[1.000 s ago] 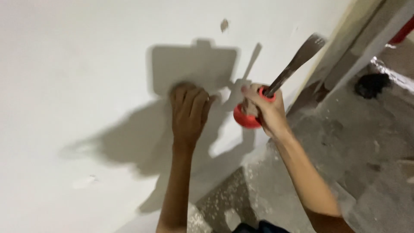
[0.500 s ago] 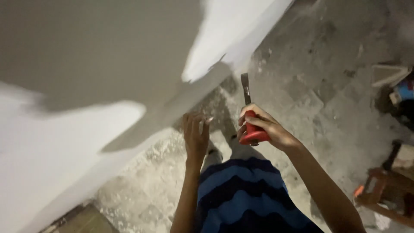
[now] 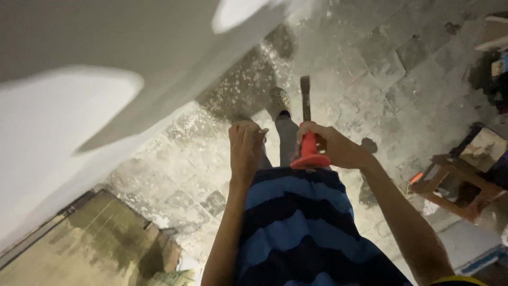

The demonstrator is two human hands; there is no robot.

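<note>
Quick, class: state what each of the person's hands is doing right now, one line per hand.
Left hand: holds nothing, fingers loosely curled, open.
Right hand: closed around the red grip of a chisel, blade pointing at the floor.

The chisel has a dark metal blade with a dull, matt finish, and its hand guard looks like smooth red plastic or rubber. The wall is white plaster, smooth and matt. The floor is rough grey concrete, covered with pale dust and small crumbs. The shirt is soft striped cloth in blue tones. The stool is worn brown wood, stained with paint.
</note>
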